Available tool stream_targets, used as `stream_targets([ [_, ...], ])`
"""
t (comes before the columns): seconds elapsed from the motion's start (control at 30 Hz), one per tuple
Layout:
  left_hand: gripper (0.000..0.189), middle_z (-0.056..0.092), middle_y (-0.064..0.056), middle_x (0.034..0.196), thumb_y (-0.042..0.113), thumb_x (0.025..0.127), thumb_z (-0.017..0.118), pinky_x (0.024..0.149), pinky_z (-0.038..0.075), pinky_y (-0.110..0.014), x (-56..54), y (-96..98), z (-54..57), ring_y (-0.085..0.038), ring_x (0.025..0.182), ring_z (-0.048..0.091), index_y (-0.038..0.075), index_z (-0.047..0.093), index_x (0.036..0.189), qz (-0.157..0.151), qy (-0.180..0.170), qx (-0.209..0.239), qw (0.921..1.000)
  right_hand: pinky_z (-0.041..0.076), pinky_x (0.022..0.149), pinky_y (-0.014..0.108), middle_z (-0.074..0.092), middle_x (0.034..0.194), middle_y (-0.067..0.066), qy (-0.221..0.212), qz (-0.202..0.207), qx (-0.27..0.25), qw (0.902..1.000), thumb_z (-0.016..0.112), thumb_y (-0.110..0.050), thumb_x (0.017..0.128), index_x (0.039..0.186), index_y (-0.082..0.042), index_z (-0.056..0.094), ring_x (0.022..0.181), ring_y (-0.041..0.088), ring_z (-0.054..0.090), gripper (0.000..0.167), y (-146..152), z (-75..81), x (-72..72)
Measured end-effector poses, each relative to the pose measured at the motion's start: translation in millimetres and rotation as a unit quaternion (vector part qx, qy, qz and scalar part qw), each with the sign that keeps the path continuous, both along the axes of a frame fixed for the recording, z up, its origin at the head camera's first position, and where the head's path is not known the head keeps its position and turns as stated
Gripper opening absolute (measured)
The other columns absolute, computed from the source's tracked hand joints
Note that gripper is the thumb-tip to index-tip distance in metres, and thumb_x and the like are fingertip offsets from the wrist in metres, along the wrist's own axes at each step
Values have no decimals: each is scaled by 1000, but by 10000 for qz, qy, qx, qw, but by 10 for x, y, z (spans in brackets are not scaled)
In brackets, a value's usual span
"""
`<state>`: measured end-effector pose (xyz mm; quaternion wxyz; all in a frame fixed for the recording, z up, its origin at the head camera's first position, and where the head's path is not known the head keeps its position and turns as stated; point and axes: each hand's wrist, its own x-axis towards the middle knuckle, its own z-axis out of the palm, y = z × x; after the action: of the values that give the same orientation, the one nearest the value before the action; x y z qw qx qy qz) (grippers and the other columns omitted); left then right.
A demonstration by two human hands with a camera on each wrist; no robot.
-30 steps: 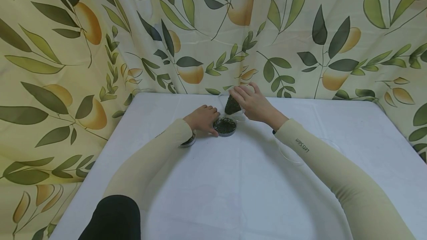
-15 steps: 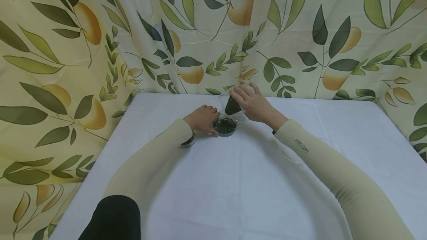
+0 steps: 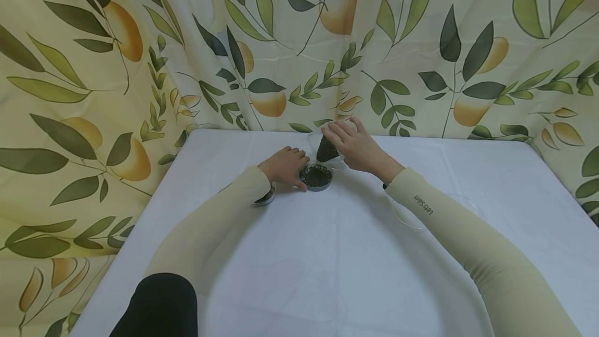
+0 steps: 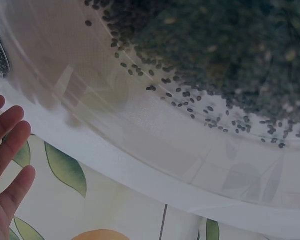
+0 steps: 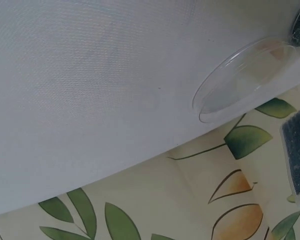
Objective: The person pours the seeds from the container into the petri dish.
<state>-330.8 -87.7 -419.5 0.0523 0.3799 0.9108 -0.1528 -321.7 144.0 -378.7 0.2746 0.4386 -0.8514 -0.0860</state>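
My left hand lies on the table beside a small round clear dish of dark green granules, its thumb and a finger touching the rim. In the left wrist view its fingers are spread and fairly straight. My right hand grips a clear dish tipped steeply over that dish, with a dark layer of granules inside. Part of this tilted dish shows in the right wrist view; the right fingers are out of that view. Below my left wrist stands another clear dish with loose dark seeds.
A clear, shallow dish lies near the table's far edge behind my right hand. Under my right forearm lies another transparent round dish or lid, partly covered by the sleeve. A leaf-patterned curtain hangs beyond the white table.
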Motion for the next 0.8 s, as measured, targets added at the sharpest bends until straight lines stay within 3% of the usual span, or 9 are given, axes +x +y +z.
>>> stream_targets([
  [0.43,82,54,-6,127,73,75,56,101,39,-38,-6,1,3,-21,117,49,10,50,128,3,-12,37,10000,29,100,52,49,131,14,124,154,-24,9998,80,-8,65,136,-5,39,122,28,43,82,2,-38,-19],
  [0.8,84,53,-6,130,73,75,56,103,38,-38,8,13,18,-21,120,48,10,49,131,65,-39,-5,10000,29,101,53,48,132,14,-47,114,-31,9999,77,-5,68,137,-5,39,123,28,42,79,7,-45,-2],
])
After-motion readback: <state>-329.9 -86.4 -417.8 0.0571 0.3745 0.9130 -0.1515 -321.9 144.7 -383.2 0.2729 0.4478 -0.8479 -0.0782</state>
